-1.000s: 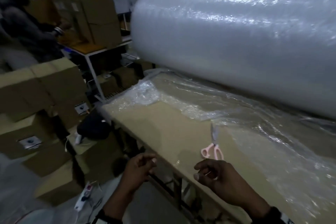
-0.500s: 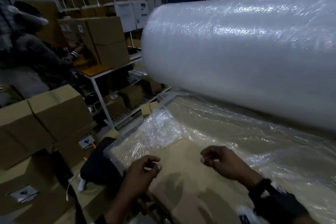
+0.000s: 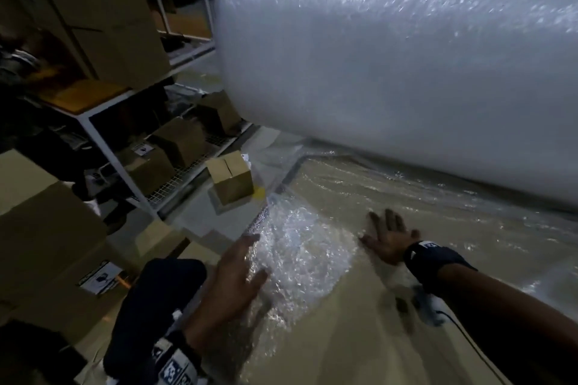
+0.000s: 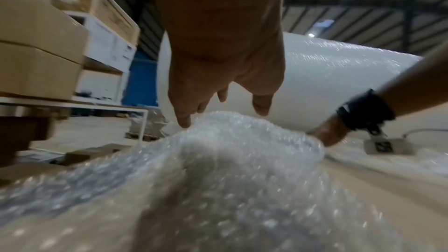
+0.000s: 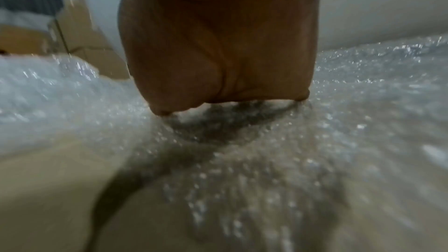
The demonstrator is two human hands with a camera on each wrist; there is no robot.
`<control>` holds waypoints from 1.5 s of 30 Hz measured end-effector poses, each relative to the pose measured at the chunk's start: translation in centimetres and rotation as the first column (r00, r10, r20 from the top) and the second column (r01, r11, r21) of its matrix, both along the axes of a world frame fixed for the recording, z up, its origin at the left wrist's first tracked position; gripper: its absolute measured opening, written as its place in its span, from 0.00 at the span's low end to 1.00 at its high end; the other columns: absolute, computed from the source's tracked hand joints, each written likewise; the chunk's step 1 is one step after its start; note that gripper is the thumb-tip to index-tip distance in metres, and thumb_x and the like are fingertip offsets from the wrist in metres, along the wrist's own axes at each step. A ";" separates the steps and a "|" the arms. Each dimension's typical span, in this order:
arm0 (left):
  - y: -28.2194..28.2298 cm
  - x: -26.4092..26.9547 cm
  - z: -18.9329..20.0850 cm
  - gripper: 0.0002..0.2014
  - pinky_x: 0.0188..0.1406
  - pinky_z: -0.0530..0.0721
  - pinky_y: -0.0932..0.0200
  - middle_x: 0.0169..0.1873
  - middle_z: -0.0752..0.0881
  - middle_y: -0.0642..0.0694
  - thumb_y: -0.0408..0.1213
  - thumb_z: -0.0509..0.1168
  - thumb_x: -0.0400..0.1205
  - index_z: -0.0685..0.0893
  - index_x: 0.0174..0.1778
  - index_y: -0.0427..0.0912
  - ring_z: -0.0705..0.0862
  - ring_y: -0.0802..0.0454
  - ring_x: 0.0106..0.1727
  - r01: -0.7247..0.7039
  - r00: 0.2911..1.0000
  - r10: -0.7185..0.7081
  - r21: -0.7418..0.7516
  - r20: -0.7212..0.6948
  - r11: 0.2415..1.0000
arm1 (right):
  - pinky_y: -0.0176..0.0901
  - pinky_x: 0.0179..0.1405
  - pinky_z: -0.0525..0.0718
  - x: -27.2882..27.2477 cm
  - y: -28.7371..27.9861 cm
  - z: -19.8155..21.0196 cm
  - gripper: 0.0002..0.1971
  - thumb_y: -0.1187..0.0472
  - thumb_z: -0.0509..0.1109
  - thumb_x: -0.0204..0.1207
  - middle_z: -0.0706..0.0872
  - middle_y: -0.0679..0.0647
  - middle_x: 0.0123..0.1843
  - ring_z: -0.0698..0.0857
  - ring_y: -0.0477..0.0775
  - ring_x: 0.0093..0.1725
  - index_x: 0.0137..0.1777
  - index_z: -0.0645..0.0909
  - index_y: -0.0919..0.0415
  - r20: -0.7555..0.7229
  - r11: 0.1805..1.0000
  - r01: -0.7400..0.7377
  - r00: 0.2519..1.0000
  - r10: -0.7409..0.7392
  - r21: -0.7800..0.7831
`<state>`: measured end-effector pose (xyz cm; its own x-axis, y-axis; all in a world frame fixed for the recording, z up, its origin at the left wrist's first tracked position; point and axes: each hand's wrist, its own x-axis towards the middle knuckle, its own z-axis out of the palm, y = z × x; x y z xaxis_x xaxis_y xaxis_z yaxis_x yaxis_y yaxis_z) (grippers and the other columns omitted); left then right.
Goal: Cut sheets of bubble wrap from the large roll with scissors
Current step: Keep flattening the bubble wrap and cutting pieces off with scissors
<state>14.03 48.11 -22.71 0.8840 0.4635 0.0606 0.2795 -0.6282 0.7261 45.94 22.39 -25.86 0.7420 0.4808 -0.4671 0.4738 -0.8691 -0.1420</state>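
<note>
The large roll [image 3: 406, 66] of bubble wrap lies across the far side of the tabletop [image 3: 359, 337], its loose sheet [image 3: 300, 253] spread toward the person. The left hand [image 3: 234, 272] hovers over the sheet's bunched corner, grip open, fingers extended. The right hand [image 3: 387, 237] seems to press flat on the sheet, fingers spread, though blur hides the contact.

Boxes: many brown cardboard boxes [image 3: 93, 9] stacked at the left.
Rack: a white metal rack [image 3: 106, 147] holds more boxes.
Small box: one small brown box [image 3: 233, 180] sits on the floor near the rack.
Door: blue [image 4: 141, 81], far back.
</note>
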 end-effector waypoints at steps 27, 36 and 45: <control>-8.4 2.7 -3.5 0.56 0.82 0.20 0.27 0.85 0.20 0.36 0.70 0.61 0.85 0.17 0.84 0.62 0.15 0.39 0.84 0.753 0.598 -0.650 0.053 -0.469 0.655 | 0.58 0.77 0.77 7.9 -3.7 4.0 0.43 0.29 0.66 0.78 0.76 0.66 0.81 0.75 0.67 0.80 0.83 0.74 0.61 0.297 0.993 0.027 0.953 -0.059 0.111; -13.1 1.5 -4.3 0.46 0.76 0.22 0.17 0.86 0.25 0.29 0.71 0.53 0.85 0.38 0.92 0.58 0.16 0.30 0.83 0.840 0.513 -0.663 0.160 -0.545 0.518 | 0.56 0.76 0.77 -7.6 -1.9 6.4 0.32 0.33 0.69 0.81 0.74 0.60 0.86 0.77 0.64 0.81 0.78 0.80 0.51 0.272 0.918 -0.029 0.958 -0.088 0.396; -11.3 2.4 0.5 0.26 0.83 0.72 0.42 0.78 0.81 0.47 0.61 0.67 0.83 0.81 0.76 0.57 0.77 0.47 0.80 0.776 0.618 -0.743 0.052 -0.258 0.628 | 0.52 0.80 0.69 -10.2 -4.2 7.2 0.33 0.32 0.66 0.83 0.72 0.57 0.88 0.70 0.59 0.86 0.82 0.77 0.50 0.209 0.935 0.001 0.975 -0.080 0.356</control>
<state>16.46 36.78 -22.19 0.9138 -0.3793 -0.1450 -0.2254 -0.7708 0.5958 35.76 18.20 -18.70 0.8279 0.5520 -0.0999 0.4931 -0.8010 -0.3396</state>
